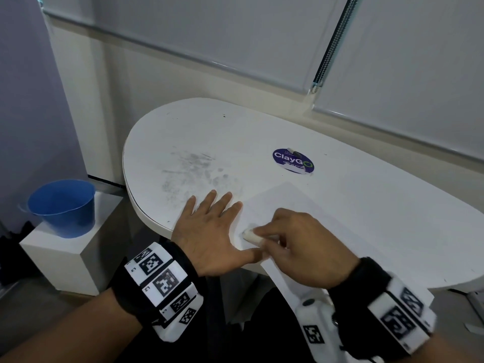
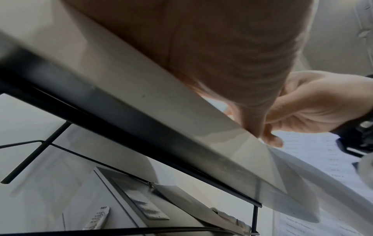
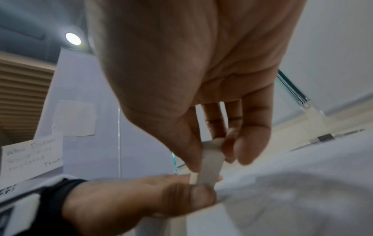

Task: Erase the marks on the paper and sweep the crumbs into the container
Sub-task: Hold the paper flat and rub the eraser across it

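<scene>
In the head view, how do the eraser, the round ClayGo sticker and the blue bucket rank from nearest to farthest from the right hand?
From the right hand:
1. Eraser, pinched in its fingers, on the paper.
2. ClayGo sticker, farther back on the table.
3. Blue bucket, far left, off the table on a white stand.

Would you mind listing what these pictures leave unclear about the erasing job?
- Pencil marks on the paper: head view, too faint; right hand covers the rubbing spot.
- Crumbs: too small, all views.
- Eraser tip contact: right wrist view, blurred, behind left hand's thumb.
- Blue container contents: head view, too dim.
</scene>
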